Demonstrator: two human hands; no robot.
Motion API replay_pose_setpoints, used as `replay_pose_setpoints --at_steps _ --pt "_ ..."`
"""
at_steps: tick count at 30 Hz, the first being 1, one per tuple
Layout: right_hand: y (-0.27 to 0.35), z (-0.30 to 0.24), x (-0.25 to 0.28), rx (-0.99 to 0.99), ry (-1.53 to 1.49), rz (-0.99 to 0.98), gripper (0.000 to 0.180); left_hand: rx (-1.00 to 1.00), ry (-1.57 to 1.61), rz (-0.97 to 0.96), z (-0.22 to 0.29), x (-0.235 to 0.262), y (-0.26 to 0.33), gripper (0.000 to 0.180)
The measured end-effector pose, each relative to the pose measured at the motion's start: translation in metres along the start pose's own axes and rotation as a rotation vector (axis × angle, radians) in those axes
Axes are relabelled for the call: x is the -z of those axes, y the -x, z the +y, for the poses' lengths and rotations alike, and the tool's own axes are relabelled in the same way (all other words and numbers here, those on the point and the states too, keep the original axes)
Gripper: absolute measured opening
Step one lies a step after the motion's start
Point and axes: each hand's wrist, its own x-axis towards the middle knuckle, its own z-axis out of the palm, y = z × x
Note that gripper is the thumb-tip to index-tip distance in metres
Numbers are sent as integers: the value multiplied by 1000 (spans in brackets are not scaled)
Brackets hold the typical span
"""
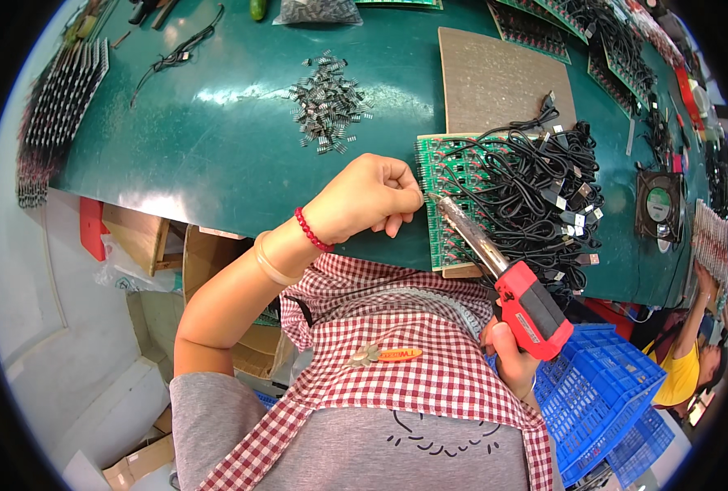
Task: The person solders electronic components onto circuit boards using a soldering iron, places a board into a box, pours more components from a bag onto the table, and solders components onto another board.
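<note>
Two hands | left hand [368, 199] pinching small part | right hand [507, 348] gripping soldering gun [511, 282] | blue crate [605, 393] contents unclear

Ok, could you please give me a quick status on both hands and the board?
Left hand pinched shut at green circuit board edge. Right hand grips red soldering gun, tip at board. Black cable pile covers board's right side.

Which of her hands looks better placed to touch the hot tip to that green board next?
Probably the right hand: it already grips the red soldering gun, whose tip points at the green board. The left hand is closed at the board's edge, seemingly pinching something small there.
</note>
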Motion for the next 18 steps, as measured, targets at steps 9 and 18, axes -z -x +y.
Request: replay_pose_setpoints --at_steps 9,18 --pt "-2 -14 0 -45 -205 69 35 -477 -1106 585 7 19 9 12" --pt "-5 -22 -2 18 -319 68 35 -375 -1381 730 0 40 -4 16"
